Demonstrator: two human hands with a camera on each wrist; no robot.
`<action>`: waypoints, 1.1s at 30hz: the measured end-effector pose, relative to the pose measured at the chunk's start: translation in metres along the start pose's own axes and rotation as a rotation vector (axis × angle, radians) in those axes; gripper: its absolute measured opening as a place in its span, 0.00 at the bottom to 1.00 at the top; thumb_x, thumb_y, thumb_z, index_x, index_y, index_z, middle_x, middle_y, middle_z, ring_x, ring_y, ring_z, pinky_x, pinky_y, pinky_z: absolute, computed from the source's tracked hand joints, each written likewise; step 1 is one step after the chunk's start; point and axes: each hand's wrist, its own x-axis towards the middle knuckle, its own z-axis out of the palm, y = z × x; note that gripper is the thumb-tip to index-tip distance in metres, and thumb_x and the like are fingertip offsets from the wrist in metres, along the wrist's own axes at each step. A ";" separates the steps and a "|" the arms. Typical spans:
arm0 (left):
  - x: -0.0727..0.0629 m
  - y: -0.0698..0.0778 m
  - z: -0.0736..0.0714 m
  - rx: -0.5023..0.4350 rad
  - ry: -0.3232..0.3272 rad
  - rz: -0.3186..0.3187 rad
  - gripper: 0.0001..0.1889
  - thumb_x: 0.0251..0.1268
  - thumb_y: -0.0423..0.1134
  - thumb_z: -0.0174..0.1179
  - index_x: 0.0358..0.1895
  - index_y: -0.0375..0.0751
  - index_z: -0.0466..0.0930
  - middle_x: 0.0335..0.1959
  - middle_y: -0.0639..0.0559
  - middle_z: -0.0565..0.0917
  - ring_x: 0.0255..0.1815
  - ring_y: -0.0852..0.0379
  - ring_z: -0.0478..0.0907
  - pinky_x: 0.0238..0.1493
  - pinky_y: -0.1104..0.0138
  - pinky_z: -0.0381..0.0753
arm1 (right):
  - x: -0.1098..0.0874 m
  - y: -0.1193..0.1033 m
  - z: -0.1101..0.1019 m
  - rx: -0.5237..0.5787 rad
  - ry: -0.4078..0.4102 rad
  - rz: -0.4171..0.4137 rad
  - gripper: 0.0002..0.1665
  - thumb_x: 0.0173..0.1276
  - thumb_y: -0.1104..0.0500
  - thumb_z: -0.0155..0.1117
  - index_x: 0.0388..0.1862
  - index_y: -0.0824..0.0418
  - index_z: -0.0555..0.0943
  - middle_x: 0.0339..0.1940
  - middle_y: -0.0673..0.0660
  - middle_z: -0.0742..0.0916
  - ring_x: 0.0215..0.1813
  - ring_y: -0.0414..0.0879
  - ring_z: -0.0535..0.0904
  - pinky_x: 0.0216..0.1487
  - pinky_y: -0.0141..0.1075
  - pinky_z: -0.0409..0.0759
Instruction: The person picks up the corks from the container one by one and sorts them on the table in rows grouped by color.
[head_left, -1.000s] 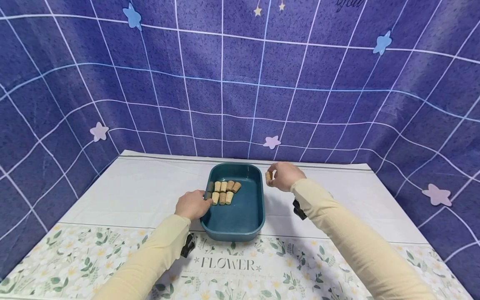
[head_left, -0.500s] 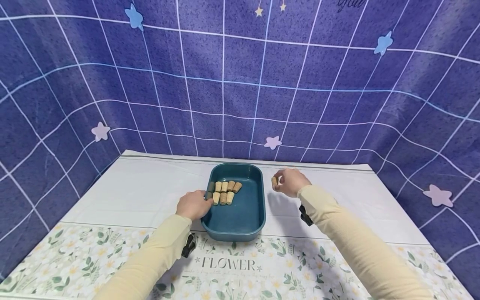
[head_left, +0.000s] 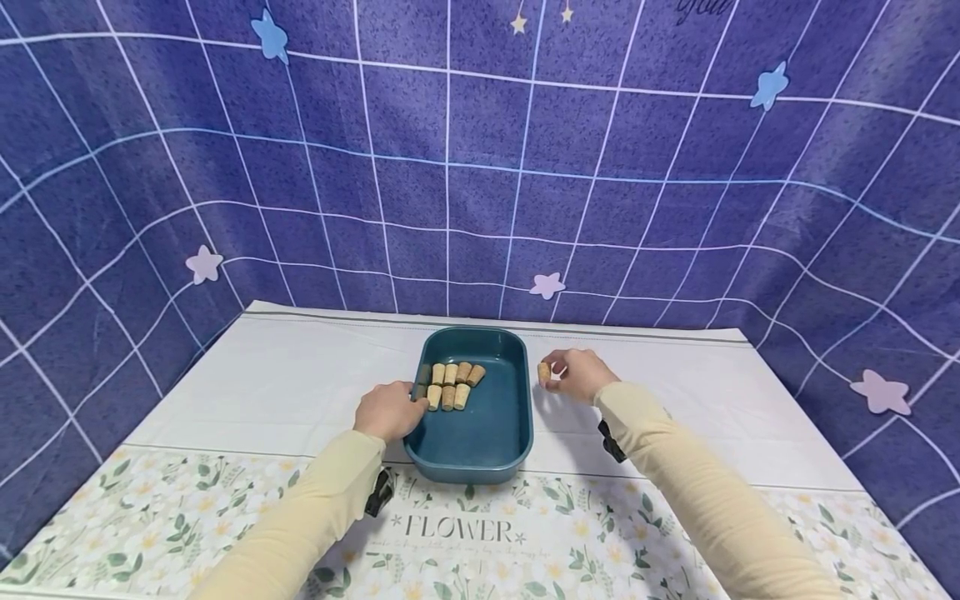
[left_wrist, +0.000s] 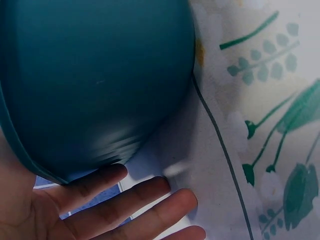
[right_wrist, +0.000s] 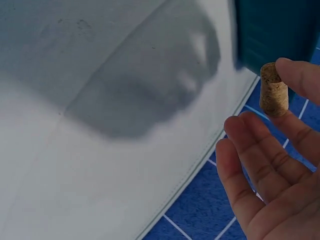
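Note:
A tapered cork stopper (right_wrist: 274, 90) is pinched between the thumb and index finger of my right hand (head_left: 583, 375), its other fingers spread loosely. This hand is in the air just right of a deep teal tray (head_left: 480, 433). In the tray's left half lie several more corks (head_left: 447, 398) in two rows, a few light and others browner. The rightmost cork (head_left: 476, 375) of the far row leans. My left hand (head_left: 388, 412) grips the tray's left wall, thumb over the rim and fingers (left_wrist: 145, 195) along the outside, partly covering the corks at that end.
The tray stands on a white cloth (head_left: 315, 367) whose near part has a floral print and the word FLOWER (head_left: 456, 527). A blue-purple curtain (head_left: 480, 167) with a grid and stars hangs behind and on both sides.
My right hand, with the cork, moved right, away from the tray, then slightly back left and nearer. The cork's tilt changed a little. My left hand and the corks in the tray stay put.

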 end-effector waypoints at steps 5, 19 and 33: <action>0.000 0.001 0.000 0.004 0.003 -0.003 0.21 0.73 0.43 0.57 0.58 0.28 0.82 0.41 0.36 0.87 0.34 0.47 0.81 0.40 0.53 0.81 | 0.002 0.005 0.008 -0.003 -0.014 0.030 0.21 0.62 0.61 0.73 0.54 0.66 0.85 0.39 0.60 0.87 0.41 0.52 0.83 0.49 0.46 0.79; 0.005 -0.004 0.005 0.011 0.016 -0.001 0.21 0.71 0.44 0.58 0.58 0.31 0.83 0.40 0.38 0.87 0.32 0.48 0.80 0.38 0.55 0.81 | 0.007 0.005 0.025 -0.036 -0.025 0.060 0.22 0.59 0.63 0.72 0.54 0.66 0.85 0.31 0.55 0.84 0.36 0.49 0.79 0.44 0.42 0.77; 0.000 0.000 0.001 0.008 0.005 -0.005 0.22 0.73 0.43 0.56 0.59 0.28 0.81 0.43 0.35 0.87 0.38 0.43 0.83 0.44 0.51 0.82 | 0.009 0.009 0.031 -0.078 -0.024 0.066 0.22 0.59 0.63 0.73 0.54 0.66 0.85 0.34 0.57 0.85 0.38 0.52 0.80 0.46 0.44 0.78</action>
